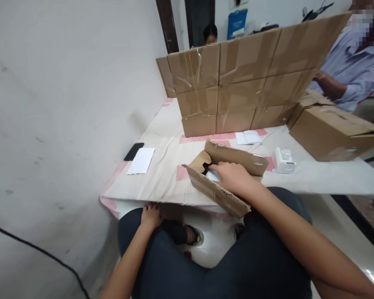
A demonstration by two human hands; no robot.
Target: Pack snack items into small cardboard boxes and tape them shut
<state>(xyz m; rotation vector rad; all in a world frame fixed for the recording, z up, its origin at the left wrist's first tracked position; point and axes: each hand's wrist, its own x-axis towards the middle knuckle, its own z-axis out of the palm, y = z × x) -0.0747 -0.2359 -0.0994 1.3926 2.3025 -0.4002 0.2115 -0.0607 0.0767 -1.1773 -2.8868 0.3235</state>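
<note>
A small cardboard box point(218, 193) with raised flaps sits at the table's near edge. My right hand point(232, 174) reaches into it from the right, index finger stretched out. The fingertip is at a small black thing point(206, 167) inside, whose kind I cannot make out. Something white point(213, 175) lies below that hand in the box; the other fingers are partly hidden. My left hand point(151, 216) rests on my left knee below the table edge, fingers lying over it, with nothing visible in it.
A taped cardboard partition point(243, 83) stands across the table point(162, 178). At left lie a white paper point(141, 160) and a black flat object point(134, 151). A folded paper point(248, 137), a white device point(284, 160) and a larger carton point(336, 128) are rightward. Two people are beyond.
</note>
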